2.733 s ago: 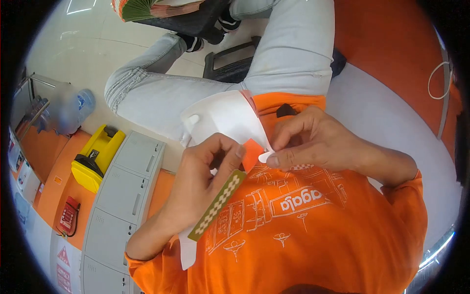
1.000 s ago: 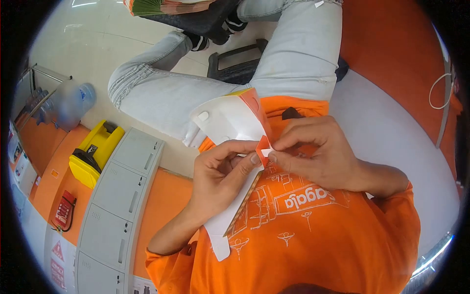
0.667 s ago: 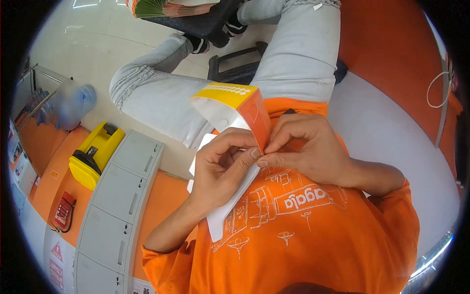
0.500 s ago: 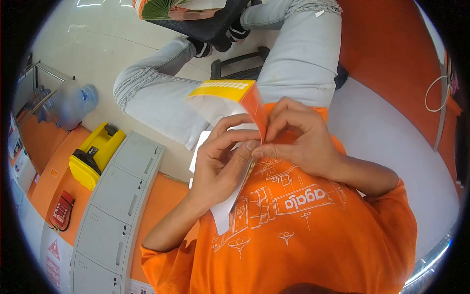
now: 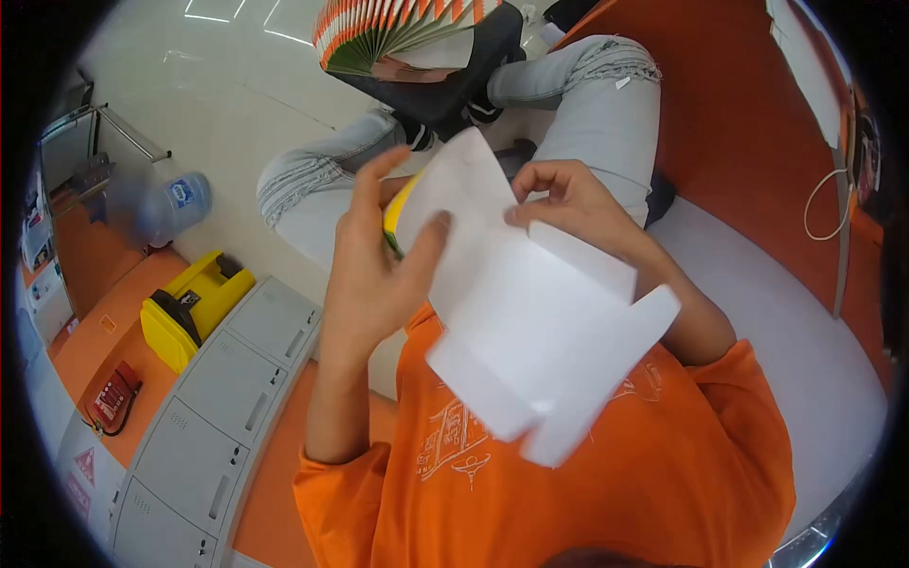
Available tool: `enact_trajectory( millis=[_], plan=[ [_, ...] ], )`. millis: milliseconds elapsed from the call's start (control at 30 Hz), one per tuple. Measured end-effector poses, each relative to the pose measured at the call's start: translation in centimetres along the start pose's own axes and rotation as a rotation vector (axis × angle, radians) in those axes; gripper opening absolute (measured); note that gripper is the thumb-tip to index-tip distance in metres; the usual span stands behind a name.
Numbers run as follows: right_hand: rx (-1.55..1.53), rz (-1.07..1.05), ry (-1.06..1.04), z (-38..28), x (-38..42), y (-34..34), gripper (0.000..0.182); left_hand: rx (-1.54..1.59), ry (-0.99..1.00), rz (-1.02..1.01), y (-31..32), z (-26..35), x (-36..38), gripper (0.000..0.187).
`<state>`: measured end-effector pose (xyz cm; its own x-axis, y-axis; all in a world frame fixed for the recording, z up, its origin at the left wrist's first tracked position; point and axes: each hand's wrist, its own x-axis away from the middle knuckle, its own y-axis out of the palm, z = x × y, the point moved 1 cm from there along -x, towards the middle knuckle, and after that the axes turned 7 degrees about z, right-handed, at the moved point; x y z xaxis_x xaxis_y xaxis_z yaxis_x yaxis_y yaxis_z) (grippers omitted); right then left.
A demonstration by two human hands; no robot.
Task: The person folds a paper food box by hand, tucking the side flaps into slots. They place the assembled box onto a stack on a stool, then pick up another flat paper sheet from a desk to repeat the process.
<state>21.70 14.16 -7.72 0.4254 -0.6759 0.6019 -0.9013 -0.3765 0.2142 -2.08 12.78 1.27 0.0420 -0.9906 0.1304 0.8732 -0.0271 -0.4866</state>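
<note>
An unfolded cardboard box [image 5: 530, 312] is in front of my chest, its plain white inner side facing up and its flaps spread out. A strip of its yellow printed outer side shows at the left edge. My left hand [image 5: 379, 256] grips that edge, thumb on the white face and other fingers partly behind it. At the upper right edge my right hand [image 5: 573, 204] has curled fingers, with thumb and forefinger pinching the card beside a side flap. The lower flaps hang free over the orange shirt [image 5: 606, 492].
A fanned stack of orange, white and green printed cards [image 5: 398, 38] lies on a black stool [image 5: 445, 90] beyond my knees. Grey lockers [image 5: 189, 445], a yellow bin [image 5: 194, 308], a fire extinguisher [image 5: 115, 398] and a water bottle [image 5: 175, 208] are to the left.
The box has swung from folded and nearly edge-on to spread out with its white inside up. My hands have moved apart and away from my chest.
</note>
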Motion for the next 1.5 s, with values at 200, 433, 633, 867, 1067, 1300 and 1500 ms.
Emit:
enact_trajectory(
  millis=[200,433,633,867,1067,1300,1500],
  plan=[
    [-0.774,0.263,-0.068,-1.6,3.3,0.4,0.069,-0.169,-0.145,0.416,-0.8,-3.0,0.4,0.05],
    [-0.03,0.462,-0.127,-2.8,2.7,-1.5,0.029,-0.191,-0.04,0.268,2.0,-3.4,4.2,0.062],
    [0.511,0.041,-0.443,-6.8,2.7,-1.1,0.021,-0.375,0.474,0.123,-0.4,2.8,0.4,0.048],
    [0.522,0.26,-1.089,-8.9,3.7,1.1,0.03,-0.01,0.354,0.022,-0.9,3.0,-1.1,0.01],
    [1.003,0.441,-1.374,-9.9,4.7,0.7,0.04,0.36,0.179,0.038,-0.1,3.2,-0.9,0.008],
    [0.485,0.392,-1.124,-10.4,3.7,1.8,0.028,0.561,0.104,0.07,1.2,3.2,-0.4,0.01],
    [-0.315,0.24,-0.675,-8.7,3.1,2.6,0.016,0.582,0.039,0.154,1.8,3.7,0.3,0.01]
  ],
)
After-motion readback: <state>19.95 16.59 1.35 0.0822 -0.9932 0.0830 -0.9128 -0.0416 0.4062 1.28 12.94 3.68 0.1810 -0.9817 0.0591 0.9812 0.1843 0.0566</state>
